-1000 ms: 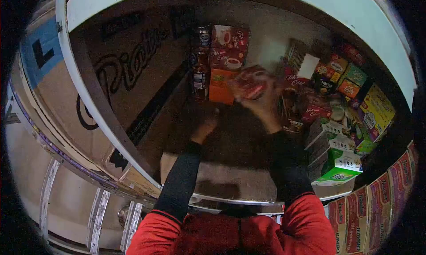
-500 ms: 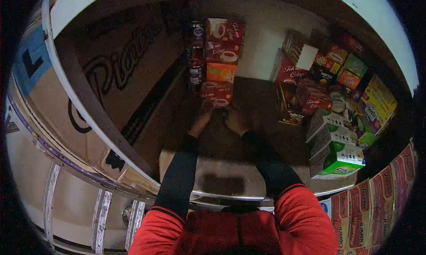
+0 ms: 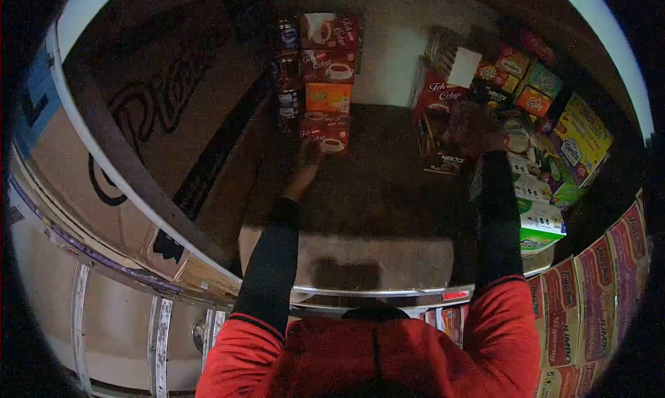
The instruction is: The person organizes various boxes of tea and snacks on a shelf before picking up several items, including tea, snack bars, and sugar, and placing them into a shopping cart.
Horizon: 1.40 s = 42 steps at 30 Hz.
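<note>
Touches nearest red Teh Celup box (image 3: 324, 133), upper centre of frame, with left hand (image 3: 305, 168) | has blurred right hand (image 3: 480, 129) near NEXTAR box (image 3: 443, 155), upper right | holds hands well apart; cannot tell either grip

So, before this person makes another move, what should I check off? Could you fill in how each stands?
1. Front red tea box in line with the orange box behind it: ok.
2. Left hand off the front box: cannot tell; the fingers overlap its near-left corner, but contact is unclear.
3. Right hand at the right-hand group, near the Nextar box: ok.
4. Right hand's hold on anything: cannot tell; it is dark and blurred.
5. Good light around the right hand: not ok, deep shadow.
6. Right sleeve free of the green-and-white boxes: cannot tell; it overlaps them in view.
</note>
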Each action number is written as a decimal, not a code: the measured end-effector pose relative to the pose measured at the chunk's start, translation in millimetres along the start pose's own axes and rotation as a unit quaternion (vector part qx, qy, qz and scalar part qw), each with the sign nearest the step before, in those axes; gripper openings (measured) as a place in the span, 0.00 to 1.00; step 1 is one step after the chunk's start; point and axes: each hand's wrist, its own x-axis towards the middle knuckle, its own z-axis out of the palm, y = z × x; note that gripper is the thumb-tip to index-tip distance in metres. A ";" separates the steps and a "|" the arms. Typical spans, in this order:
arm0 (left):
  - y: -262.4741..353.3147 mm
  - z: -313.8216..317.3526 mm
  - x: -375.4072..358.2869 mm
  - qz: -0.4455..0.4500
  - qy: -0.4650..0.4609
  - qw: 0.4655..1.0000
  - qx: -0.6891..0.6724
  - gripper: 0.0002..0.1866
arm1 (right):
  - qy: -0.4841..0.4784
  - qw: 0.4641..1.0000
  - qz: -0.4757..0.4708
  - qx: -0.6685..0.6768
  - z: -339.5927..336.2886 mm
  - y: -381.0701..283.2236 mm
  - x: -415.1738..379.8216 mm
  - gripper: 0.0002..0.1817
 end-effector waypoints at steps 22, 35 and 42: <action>-13.0 -9.4 -5.6 0.046 0.126 0.986 -0.100 0.33 | -0.094 0.924 -0.341 0.143 -129.2 -180.7 -17.3 0.39; -42.8 -30.9 12.3 0.109 -0.011 0.950 -0.291 0.20 | -0.159 0.578 -0.282 0.749 10.3 -310.0 -23.1 0.32; 11.6 -6.2 -2.3 0.025 0.080 0.995 -0.046 0.44 | -0.021 0.765 -0.181 0.618 54.7 -283.5 -69.1 0.47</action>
